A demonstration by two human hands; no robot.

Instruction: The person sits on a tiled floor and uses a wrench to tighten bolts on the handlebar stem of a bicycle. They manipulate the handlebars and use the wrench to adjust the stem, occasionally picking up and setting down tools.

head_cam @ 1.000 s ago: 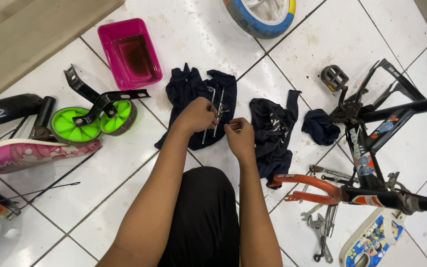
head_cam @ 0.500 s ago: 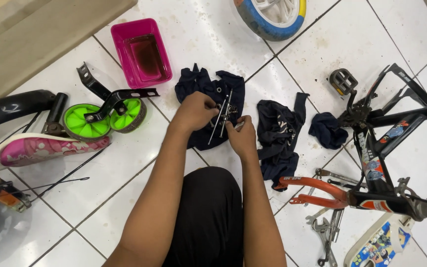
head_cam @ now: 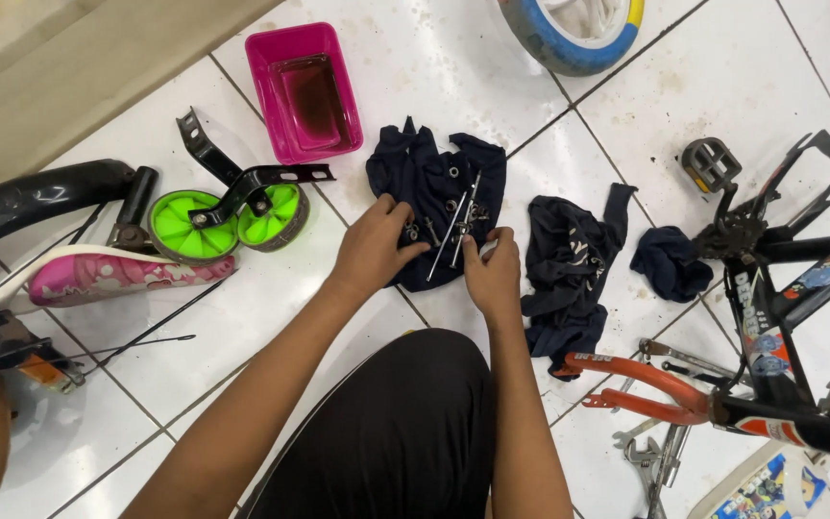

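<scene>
Left hand [head_cam: 374, 248] and right hand [head_cam: 494, 274] side by side on a dark blue cloth [head_cam: 434, 187] spread over the tiled floor [head_cam: 415, 77], fingers pinching among small bolts and thin metal axles [head_cam: 461, 219] (exact grip unclear). Just right of the hands, a second dark rag [head_cam: 569, 259]. Beyond the left hand, a pink tub [head_cam: 305, 91]; further left, green training wheels [head_cam: 223, 219]. Well right, a bicycle frame [head_cam: 780, 288].
</scene>
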